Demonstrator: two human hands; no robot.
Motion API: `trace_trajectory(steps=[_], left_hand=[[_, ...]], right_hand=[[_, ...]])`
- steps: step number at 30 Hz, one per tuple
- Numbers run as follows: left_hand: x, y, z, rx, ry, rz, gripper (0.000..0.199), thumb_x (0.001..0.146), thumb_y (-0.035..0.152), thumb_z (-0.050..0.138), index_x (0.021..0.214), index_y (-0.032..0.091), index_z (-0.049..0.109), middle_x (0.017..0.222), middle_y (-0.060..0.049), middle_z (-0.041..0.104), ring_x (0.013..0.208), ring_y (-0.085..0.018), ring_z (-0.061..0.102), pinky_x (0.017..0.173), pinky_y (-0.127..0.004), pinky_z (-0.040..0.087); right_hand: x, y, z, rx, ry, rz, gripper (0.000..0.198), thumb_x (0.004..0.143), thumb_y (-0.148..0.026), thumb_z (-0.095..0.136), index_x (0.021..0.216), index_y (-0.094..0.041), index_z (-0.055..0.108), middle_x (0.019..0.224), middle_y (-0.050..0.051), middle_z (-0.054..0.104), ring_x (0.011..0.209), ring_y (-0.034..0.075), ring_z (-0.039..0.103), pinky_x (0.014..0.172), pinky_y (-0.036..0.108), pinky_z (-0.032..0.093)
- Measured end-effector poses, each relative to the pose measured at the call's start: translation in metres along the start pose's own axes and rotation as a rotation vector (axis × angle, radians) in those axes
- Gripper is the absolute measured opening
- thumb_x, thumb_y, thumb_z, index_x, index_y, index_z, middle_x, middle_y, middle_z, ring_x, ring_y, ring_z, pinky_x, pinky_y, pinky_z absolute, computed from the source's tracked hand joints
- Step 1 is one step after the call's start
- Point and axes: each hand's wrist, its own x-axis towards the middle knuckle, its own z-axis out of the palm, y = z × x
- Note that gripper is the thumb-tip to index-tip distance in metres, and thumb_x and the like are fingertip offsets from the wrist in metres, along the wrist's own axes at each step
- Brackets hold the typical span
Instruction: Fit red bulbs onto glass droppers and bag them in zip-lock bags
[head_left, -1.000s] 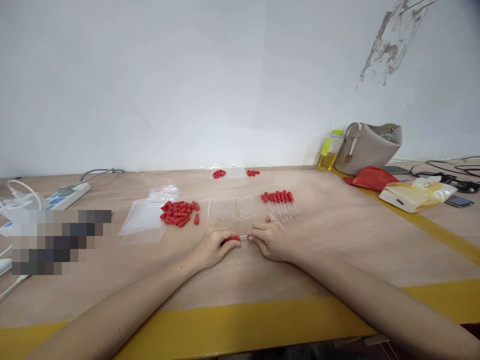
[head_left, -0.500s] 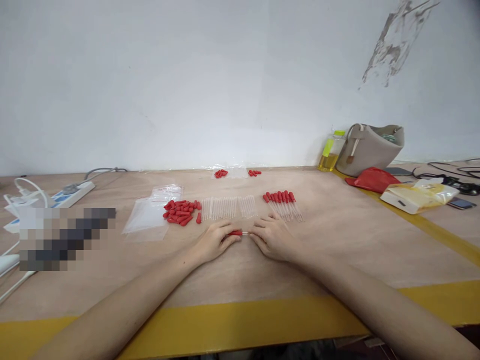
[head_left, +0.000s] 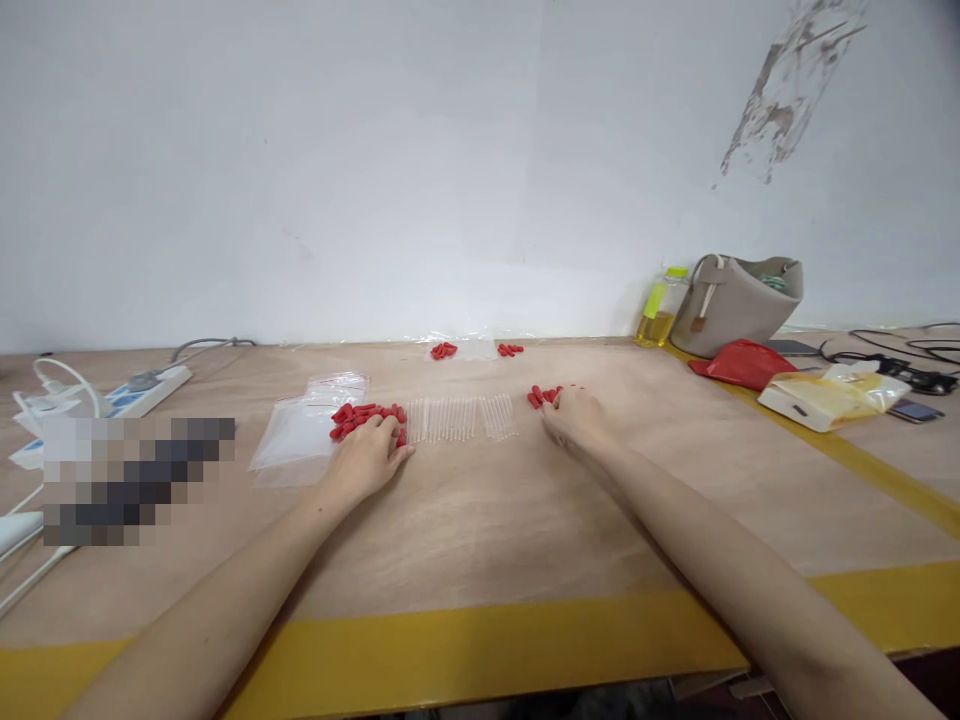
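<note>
The left hand (head_left: 367, 458) has moved left onto loose red dropper bulbs (head_left: 348, 412), the right hand (head_left: 579, 416) right onto bulb-capped droppers (head_left: 537, 397), whether grasping I cannot tell; one joining seems finished.

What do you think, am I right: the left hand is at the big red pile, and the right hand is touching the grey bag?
Not quite: the right hand isn't touching the grey bag. The head view shows it at the red tops right of the clear tubes. The left hand is at the big red pile.
</note>
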Motion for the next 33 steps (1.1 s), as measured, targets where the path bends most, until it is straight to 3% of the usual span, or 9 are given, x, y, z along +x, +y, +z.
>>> trace_trajectory(steps=[4,10,15,21,24,29,33], left_hand=[[0.000,0.000,0.004,0.010,-0.013,0.000,0.020,0.080,0.035,0.048,0.083,0.016,0.049,0.090,-0.008,0.054,0.080,-0.022,0.056,0.066,-0.030,0.041],[0.000,0.002,0.005,0.046,-0.028,0.000,0.014,0.082,0.028,0.046,0.089,0.016,0.047,0.092,-0.009,0.055,0.086,-0.024,0.056,0.069,-0.031,0.041],[0.000,0.005,0.005,0.072,-0.041,-0.010,0.015,0.082,0.026,0.043,0.093,0.015,0.045,0.090,-0.010,0.057,0.082,-0.024,0.057,0.066,-0.031,0.042],[0.000,0.010,0.002,0.143,-0.066,-0.032,0.016,0.079,0.013,0.038,0.093,0.012,0.047,0.087,-0.012,0.058,0.080,-0.025,0.058,0.065,-0.032,0.042],[-0.004,0.017,-0.003,0.136,0.013,-0.025,0.019,0.078,0.011,0.037,0.094,0.011,0.048,0.088,-0.013,0.057,0.079,-0.025,0.057,0.065,-0.033,0.042],[-0.015,0.038,0.001,-0.220,0.157,0.223,0.025,0.075,0.016,0.045,0.099,0.014,0.052,0.087,-0.007,0.057,0.076,-0.018,0.055,0.069,-0.028,0.043],[-0.017,0.055,0.015,-0.427,0.081,0.382,0.023,0.078,0.015,0.044,0.094,0.018,0.061,0.082,-0.004,0.057,0.072,-0.015,0.054,0.068,-0.026,0.042]], right_hand=[[-0.001,-0.002,0.010,-0.042,-0.033,0.057,0.029,0.077,-0.033,0.043,0.085,-0.014,0.064,0.085,0.014,0.063,0.085,0.027,0.058,0.066,0.033,0.040],[0.001,0.001,0.012,0.007,-0.071,0.063,0.034,0.076,-0.044,0.043,0.084,-0.018,0.063,0.090,0.010,0.062,0.090,0.025,0.056,0.073,0.035,0.040],[0.000,0.004,0.011,-0.035,-0.083,0.075,0.044,0.075,-0.053,0.040,0.085,-0.017,0.063,0.089,0.012,0.062,0.088,0.027,0.057,0.069,0.037,0.041],[-0.007,-0.013,0.006,-0.014,-0.013,-0.076,0.034,0.078,-0.042,0.041,0.077,-0.017,0.063,0.084,0.011,0.063,0.081,0.023,0.058,0.067,0.032,0.041],[-0.005,-0.030,0.006,0.062,-0.049,-0.099,0.024,0.076,-0.033,0.046,0.080,-0.017,0.062,0.087,0.011,0.063,0.083,0.023,0.058,0.065,0.030,0.041],[0.007,-0.053,0.011,0.149,-0.194,0.020,0.031,0.067,-0.020,0.052,0.097,-0.013,0.059,0.099,0.014,0.061,0.086,0.023,0.059,0.060,0.026,0.043],[0.020,-0.058,0.021,0.140,-0.247,0.056,0.037,0.063,-0.016,0.054,0.098,-0.008,0.060,0.093,0.018,0.062,0.082,0.026,0.060,0.055,0.027,0.044]])
